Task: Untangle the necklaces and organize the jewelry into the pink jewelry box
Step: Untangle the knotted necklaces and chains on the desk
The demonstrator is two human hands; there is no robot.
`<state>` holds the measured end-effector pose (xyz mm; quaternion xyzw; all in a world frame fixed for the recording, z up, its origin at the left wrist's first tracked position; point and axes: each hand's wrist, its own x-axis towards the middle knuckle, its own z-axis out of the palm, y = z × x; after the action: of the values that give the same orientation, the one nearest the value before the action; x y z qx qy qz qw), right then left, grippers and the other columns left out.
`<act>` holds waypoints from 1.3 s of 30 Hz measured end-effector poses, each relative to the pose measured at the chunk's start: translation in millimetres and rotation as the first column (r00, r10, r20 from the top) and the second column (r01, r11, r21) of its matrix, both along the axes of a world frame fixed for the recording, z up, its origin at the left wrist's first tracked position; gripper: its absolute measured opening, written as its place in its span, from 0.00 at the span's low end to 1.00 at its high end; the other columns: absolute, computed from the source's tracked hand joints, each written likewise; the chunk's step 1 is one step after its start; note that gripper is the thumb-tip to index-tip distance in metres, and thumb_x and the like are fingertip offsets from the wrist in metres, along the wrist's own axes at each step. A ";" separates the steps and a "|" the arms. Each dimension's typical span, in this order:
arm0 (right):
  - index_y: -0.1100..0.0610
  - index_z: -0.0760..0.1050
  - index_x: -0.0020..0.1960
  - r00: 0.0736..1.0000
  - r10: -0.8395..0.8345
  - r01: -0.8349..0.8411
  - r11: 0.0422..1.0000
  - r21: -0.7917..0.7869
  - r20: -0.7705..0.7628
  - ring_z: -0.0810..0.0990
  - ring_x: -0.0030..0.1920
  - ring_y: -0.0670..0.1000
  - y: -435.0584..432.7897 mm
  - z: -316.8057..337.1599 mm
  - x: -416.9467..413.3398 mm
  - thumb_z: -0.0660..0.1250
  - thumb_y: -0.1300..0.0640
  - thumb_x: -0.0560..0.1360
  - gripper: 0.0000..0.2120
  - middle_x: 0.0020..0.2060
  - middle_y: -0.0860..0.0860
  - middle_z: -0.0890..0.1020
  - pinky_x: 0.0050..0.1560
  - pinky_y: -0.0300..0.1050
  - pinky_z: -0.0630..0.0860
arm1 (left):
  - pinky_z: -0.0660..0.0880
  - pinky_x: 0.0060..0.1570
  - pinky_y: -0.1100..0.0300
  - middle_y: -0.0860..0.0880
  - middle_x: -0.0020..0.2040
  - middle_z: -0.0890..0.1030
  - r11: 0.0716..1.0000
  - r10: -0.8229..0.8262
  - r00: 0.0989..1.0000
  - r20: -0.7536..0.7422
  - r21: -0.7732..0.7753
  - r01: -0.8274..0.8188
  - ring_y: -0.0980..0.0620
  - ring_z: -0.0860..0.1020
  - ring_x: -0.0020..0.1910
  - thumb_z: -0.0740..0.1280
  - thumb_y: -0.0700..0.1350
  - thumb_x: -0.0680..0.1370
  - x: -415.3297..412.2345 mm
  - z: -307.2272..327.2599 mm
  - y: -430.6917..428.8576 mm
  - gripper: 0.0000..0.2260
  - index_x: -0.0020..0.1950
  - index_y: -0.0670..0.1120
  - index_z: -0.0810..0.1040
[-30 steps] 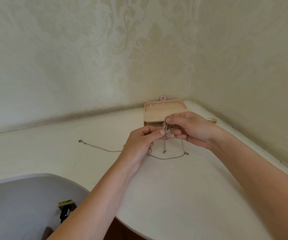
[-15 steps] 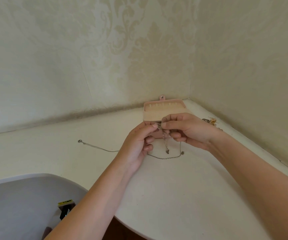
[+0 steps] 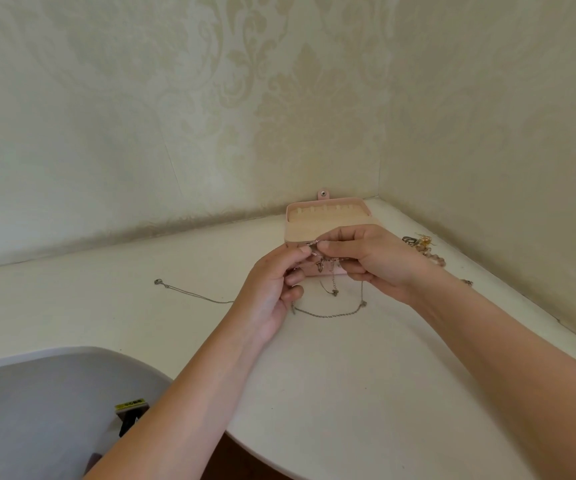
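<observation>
Far corner of the table, head view: the pink jewelry box [image 3: 328, 221] stands open at 12 o'clock from the hands, its lid tipped back toward the wall, snap tab up, and a cream lining with a row of small notches showing.
Table: white [image 3: 349, 375], with a curved front edge at 6 o'clock.
Left hand: [image 3: 272, 289] is raised over the table at 9 o'clock of the knot. Thumb and forefinger pinch the tangled necklaces [image 3: 324, 265], and the other fingers are curled below.
Right hand: [image 3: 373, 259] is at 3 o'clock of the knot, thumb and forefinger pinching the same tangle. Its fingertips are just beside the left's, and it hides part of the box front.
Tangled necklaces: held in the air before the box's lower front, with small pendants dangling from them.
Silver chain: [image 3: 328, 315] drops from the tangle to the table at 6 o'clock and lies in a shallow curve. A thin strand [image 3: 189, 294] runs out toward 9 o'clock from behind the left hand.
Loose jewelry: a small heap [image 3: 425, 245] lies at 3 o'clock of the box, near the right wall. The single pieces are too small to tell.
Grey surface: [image 3: 37, 410] sits at 7 o'clock, below the table edge, with a small black object [image 3: 132, 410] bearing a yellow label.
</observation>
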<state>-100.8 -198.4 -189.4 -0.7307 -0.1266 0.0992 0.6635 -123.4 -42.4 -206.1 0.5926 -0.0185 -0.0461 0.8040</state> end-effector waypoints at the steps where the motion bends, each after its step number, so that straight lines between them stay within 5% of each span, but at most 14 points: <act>1: 0.59 0.79 0.48 1.000 -0.001 0.001 1.000 0.003 0.002 0.59 0.24 0.43 0.3 -0.1 0.1 0.66 0.61 0.77 0.04 0.33 0.45 0.80 0.25 0.35 0.56 | 0.56 0.24 0.69 0.53 0.36 0.80 1.000 0.009 1.000 0.001 -0.006 -0.009 0.59 0.62 0.26 0.64 0.39 0.76 0.0 0.2 0.3 0.08 0.40 0.47 0.79; 7: 0.60 0.79 0.49 0.999 -0.025 0.027 0.999 -0.039 0.047 0.59 0.24 0.43 3.4 -1.4 -0.5 0.67 0.61 0.77 0.04 0.30 0.45 0.77 0.26 0.33 0.58 | 0.55 0.23 0.67 0.52 0.35 0.79 0.998 0.048 0.999 0.013 -0.050 -0.047 0.58 0.61 0.25 0.61 0.38 0.76 2.7 -0.3 1.4 0.14 0.33 0.48 0.78; 11: 0.59 0.78 0.48 0.997 -0.017 0.021 0.998 -0.052 0.069 0.59 0.22 0.41 4.3 -1.5 -2.4 0.66 0.61 0.77 0.02 0.22 0.40 0.73 0.26 0.33 0.57 | 0.54 0.19 0.69 0.53 0.31 0.73 0.995 -0.029 0.998 -0.057 -0.097 0.023 0.59 0.60 0.23 0.61 0.41 0.77 3.9 0.4 2.8 0.08 0.39 0.46 0.76; 19: 0.61 0.78 0.50 0.997 -0.007 0.011 0.998 -0.055 0.078 0.59 0.23 0.42 2.5 0.7 -3.1 0.69 0.60 0.75 0.06 0.27 0.46 0.73 0.25 0.33 0.56 | 0.51 0.21 0.69 0.54 0.28 0.72 0.972 -0.103 0.989 -0.110 -0.223 0.076 0.59 0.60 0.22 0.61 0.42 0.79 6.1 -1.8 5.3 0.16 0.39 0.46 0.86; 22: 0.59 0.78 0.49 0.995 -0.016 0.023 0.998 -0.065 0.102 0.62 0.22 0.42 0.1 4.7 -4.1 0.70 0.58 0.74 0.06 0.27 0.46 0.76 0.25 0.32 0.59 | 0.52 0.21 0.70 0.55 0.31 0.72 0.967 -0.122 0.989 -0.079 -0.236 0.100 0.59 0.60 0.23 0.59 0.39 0.79 6.7 -2.0 6.9 0.13 0.49 0.47 0.85; 25: 0.56 0.78 0.45 0.984 -0.045 0.065 0.991 -0.116 0.170 0.66 0.25 0.41 -2.1 8.6 -5.8 0.72 0.55 0.72 0.06 0.27 0.49 0.73 0.26 0.27 0.62 | 0.52 0.21 0.69 0.54 0.34 0.73 0.959 -0.130 0.990 -0.048 -0.260 0.114 0.60 0.60 0.23 0.59 0.37 0.80 8.8 -3.3 9.9 0.13 0.57 0.48 0.80; 30: 0.58 0.80 0.45 0.944 -0.050 0.110 0.980 -0.167 0.327 0.62 0.23 0.41 -3.0 12.2 -7.8 0.73 0.59 0.71 0.04 0.25 0.48 0.66 0.25 0.29 0.58 | 0.51 0.21 0.69 0.55 0.34 0.74 0.940 -0.105 0.993 -0.047 -0.332 0.084 0.60 0.58 0.24 0.59 0.37 0.80 11.4 -3.9 12.1 0.14 0.57 0.50 0.81; 39: 0.50 0.79 0.43 0.848 0.000 0.172 0.946 -0.276 0.530 0.67 0.30 0.41 6.9 2.2 -8.4 0.71 0.62 0.74 0.07 0.35 0.36 0.74 0.35 0.29 0.65 | 0.52 0.21 0.69 0.55 0.34 0.75 0.931 -0.131 0.990 -0.044 -0.348 0.107 0.60 0.59 0.22 0.63 0.38 0.74 10.0 -3.3 11.5 0.15 0.57 0.49 0.80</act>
<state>-109.2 -191.5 -187.2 -0.8307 -0.2514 -0.1144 0.4834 -113.5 -30.9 -209.4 0.4385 -0.0353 -0.1105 0.8912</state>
